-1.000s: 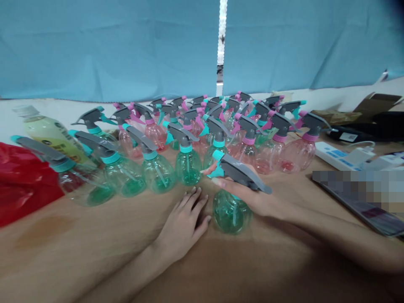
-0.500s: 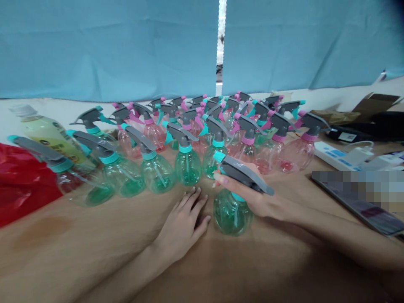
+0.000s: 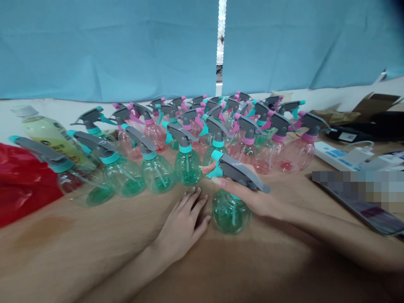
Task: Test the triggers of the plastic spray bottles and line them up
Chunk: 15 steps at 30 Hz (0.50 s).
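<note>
My right hand [image 3: 249,193] is wrapped round the neck of a green spray bottle [image 3: 231,214] with a grey and teal trigger head [image 3: 238,171]; the bottle stands on the brown table [image 3: 94,252]. My left hand [image 3: 184,223] lies flat on the table just left of that bottle, fingers stretched out, holding nothing. Behind both hands stands a crowd of several green spray bottles [image 3: 187,162] and pink spray bottles [image 3: 296,147], all with grey trigger heads.
A red plastic bag [image 3: 22,181] and a lying yellowish drink bottle [image 3: 52,134] are at the left. A white power strip [image 3: 339,155], a flat dark device [image 3: 362,202] and brown packaging [image 3: 375,103] lie at the right. A blue curtain [image 3: 126,46] hangs behind.
The trigger head in my right hand has swung slightly left and my fingertips have spread again on its nozzle end. My left hand has stayed still.
</note>
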Available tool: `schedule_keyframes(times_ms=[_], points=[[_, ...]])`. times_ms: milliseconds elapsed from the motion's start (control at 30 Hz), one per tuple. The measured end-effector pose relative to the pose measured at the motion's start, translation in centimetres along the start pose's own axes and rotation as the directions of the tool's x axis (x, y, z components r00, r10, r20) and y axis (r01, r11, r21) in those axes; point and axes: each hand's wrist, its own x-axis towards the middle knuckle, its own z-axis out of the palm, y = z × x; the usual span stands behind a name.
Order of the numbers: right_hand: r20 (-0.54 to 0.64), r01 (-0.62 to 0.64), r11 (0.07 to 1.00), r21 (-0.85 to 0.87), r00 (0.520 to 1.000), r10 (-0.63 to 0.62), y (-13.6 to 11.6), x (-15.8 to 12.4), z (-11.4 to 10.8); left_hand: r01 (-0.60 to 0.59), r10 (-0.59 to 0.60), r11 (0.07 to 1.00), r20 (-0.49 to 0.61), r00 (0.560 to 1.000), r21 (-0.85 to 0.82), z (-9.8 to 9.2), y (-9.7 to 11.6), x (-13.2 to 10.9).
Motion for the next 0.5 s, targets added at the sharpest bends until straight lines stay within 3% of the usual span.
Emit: schedule_keyframes(times_ms=[167, 500], points=[[-0.006, -0.047, 0.998, 0.029, 0.999, 0.047, -0.55, -0.13, 0.01, -0.002, 0.002, 1.000, 0.026, 1.000, 0.012, -0.15, 0.06, -0.03], [-0.002, -0.023, 0.999, 0.038, 1.000, 0.023, -0.18, -0.07, 0.00, -0.005, 0.005, 1.000, 0.000, 1.000, -0.009, 0.08, -0.08, -0.03]])
